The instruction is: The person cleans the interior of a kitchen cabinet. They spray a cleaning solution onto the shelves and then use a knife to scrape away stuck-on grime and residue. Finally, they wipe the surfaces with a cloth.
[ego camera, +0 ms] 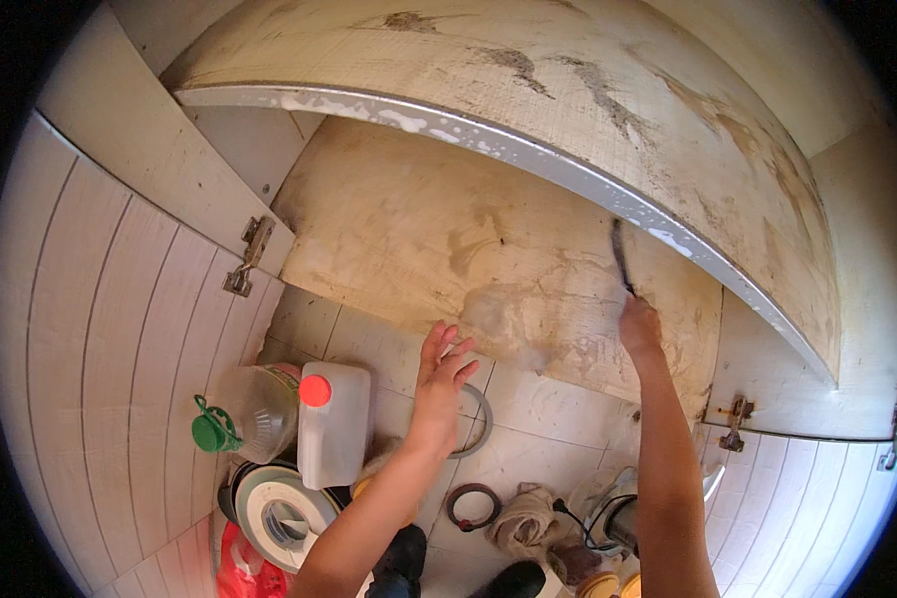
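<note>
My right hand (640, 325) is closed on the handle of a dark, narrow brush-like tool (619, 250), whose head lies over the stained lower board (389, 217) of a cabinet; its exact kind cannot be told. My left hand (442, 366) hangs in front of the board's near edge, fingers apart and holding nothing. Above and beyond both hands runs the upper shelf (717, 172), with dark smears on top and white foam spots along its grey front edge (493, 146). Wet-looking brownish patches mark the lower board between the hands.
Open slatted doors (119, 299) with metal hinges (248, 254) flank the cabinet. On the tiled floor stand a white canister (335, 426) with a red cap and a clear bottle (258, 411) with a green cap. Nearby lie a grey ring (484, 426), a rolled cloth (525, 519) and jars with yellow lids (598, 584).
</note>
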{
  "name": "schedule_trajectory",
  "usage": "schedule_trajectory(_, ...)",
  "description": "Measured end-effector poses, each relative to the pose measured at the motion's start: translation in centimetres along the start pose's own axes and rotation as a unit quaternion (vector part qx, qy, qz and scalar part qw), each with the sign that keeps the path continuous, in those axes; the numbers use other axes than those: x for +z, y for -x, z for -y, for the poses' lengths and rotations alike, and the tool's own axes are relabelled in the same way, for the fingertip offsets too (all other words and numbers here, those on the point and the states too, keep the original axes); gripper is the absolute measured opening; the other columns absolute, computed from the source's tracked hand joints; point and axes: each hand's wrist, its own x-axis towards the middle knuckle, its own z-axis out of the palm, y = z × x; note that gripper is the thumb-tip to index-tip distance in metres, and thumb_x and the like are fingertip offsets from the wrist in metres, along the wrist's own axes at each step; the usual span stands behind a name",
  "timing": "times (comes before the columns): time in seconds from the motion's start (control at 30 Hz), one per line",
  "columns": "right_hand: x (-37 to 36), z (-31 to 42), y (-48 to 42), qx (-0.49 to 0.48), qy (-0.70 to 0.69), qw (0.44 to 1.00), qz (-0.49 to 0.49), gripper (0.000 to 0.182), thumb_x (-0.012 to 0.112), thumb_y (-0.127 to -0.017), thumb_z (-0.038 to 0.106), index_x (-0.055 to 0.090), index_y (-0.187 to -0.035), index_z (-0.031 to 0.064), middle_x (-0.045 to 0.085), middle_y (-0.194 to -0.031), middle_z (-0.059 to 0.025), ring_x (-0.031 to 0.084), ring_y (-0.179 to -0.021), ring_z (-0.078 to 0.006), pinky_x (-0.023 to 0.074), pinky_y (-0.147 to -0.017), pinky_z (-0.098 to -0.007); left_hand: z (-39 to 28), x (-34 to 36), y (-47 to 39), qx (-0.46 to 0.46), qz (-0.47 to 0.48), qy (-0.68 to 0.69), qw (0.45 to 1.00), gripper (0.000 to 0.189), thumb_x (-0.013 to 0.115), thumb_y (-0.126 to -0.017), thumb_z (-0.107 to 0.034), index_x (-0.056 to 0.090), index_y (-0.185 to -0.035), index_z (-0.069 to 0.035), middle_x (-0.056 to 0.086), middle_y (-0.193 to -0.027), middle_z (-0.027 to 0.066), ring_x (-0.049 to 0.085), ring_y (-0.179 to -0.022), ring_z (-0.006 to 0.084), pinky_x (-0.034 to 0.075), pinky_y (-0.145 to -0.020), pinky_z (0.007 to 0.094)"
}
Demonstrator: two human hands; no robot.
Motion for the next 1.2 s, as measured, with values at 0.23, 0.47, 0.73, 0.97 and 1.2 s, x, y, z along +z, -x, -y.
schedule_trajectory(0.23, 0.0, 14.5, 8.5, -0.114, -0.024, 0.988, 0.096, 0.036, 0.033, -0.09, 0.027, 0.056, -0.085, 0.001, 0.058, -0.08, -0.0251, 0.057, -0.075, -0.0394, 0.0456, -0.066, -0.0468, 1.6, 3.1, 0.4, -0.024, 0.026, 0.027, 0.999, 0.05, 0.045, -0.087, -0.012, 0.024, -0.132, -0.006, 0.035, -0.128, 0.0078, 0.039, -0.116, 0.0203, 0.036, -0.094, 0.0337)
schedule_trajectory(0.47, -2.9, 0.6, 5.9, 0.043, -0.02, 0.995, 0.083, 0.034, 0.034, -0.088, 0.025, 0.057, -0.084, -0.0007, 0.06, -0.082, -0.0227, 0.059, -0.077, -0.0368, 0.0471, -0.067, -0.0455, 1.4, 1.1, 0.3, -0.014, -0.001, 0.001, 1.0, 0.046, 0.044, -0.088, -0.01, 0.027, -0.131, -0.007, 0.037, -0.126, 0.0068, 0.039, -0.116, 0.0197, 0.037, -0.093, 0.0334)
schedule_trajectory(0.73, -0.2, 18.2, 11.6, -0.114, -0.068, 0.98, 0.147, 0.029, 0.036, -0.089, 0.023, 0.056, -0.087, 0.0011, 0.06, -0.08, -0.0214, 0.059, -0.075, -0.0366, 0.0469, -0.066, -0.0467, 1.6, 2.0, -0.9, 0.032, -0.017, 0.01, 0.999, 0.048, 0.044, -0.087, -0.011, 0.027, -0.132, -0.007, 0.036, -0.129, 0.0079, 0.035, -0.12, 0.0187, 0.03, -0.098, 0.0332)
schedule_trajectory(0.97, -2.1, 14.5, 3.1, -0.045, -0.068, 0.995, 0.054, 0.032, 0.037, -0.088, 0.024, 0.056, -0.081, 0.0001, 0.059, -0.072, -0.0235, 0.06, -0.067, -0.0381, 0.0477, -0.058, -0.0477, -1.5, -1.4, -0.7, 0.063, -0.082, -0.007, 0.995, 0.052, 0.044, -0.087, -0.01, 0.023, -0.134, -0.006, 0.032, -0.133, 0.0082, 0.033, -0.122, 0.0189, 0.028, -0.099, 0.0315)
schedule_trajectory(1.2, 4.3, 24.1, 9.0, -0.185, -0.069, 0.974, 0.113, 0.024, 0.042, -0.086, 0.02, 0.057, -0.083, 0.0013, 0.059, -0.075, -0.0209, 0.059, -0.067, -0.0382, 0.0464, -0.056, -0.0485, -2.4, -0.6, -1.3, 0.089, -0.085, -0.002, 0.992, 0.053, 0.044, -0.087, -0.013, 0.022, -0.135, -0.006, 0.028, -0.136, 0.0083, 0.029, -0.125, 0.0187, 0.026, -0.1, 0.031)
